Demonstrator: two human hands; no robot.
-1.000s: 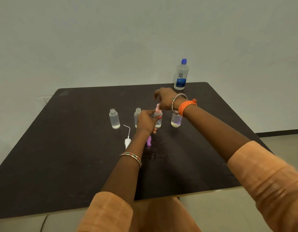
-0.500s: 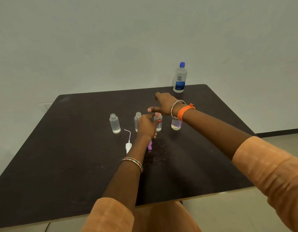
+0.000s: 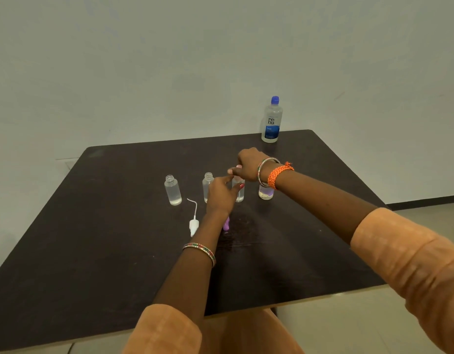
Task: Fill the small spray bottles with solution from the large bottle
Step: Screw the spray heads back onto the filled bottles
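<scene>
The large bottle [image 3: 271,121], clear with a blue cap and blue label, stands at the table's far right edge. A row of small clear bottles crosses mid-table. The leftmost small bottle [image 3: 173,190] and the second small bottle [image 3: 207,183] are open. My left hand [image 3: 219,194] grips the third small bottle [image 3: 239,192]. My right hand [image 3: 249,163] pinches the pink spray cap [image 3: 238,166] on top of it. The fourth small bottle [image 3: 265,193] stands under my right wrist with liquid at its bottom. A white spray head [image 3: 194,223] and a purple spray head [image 3: 226,223] lie loose.
The dark table [image 3: 93,251] has a wet, smeared patch just behind my left wrist. A pale wall rises right behind the table. Floor shows at the right beyond the table's edge.
My right hand's fingers, spread above the pink cap half a second ago, have closed on it again. My left hand stays at the third bottle. The view has tilted slightly.
</scene>
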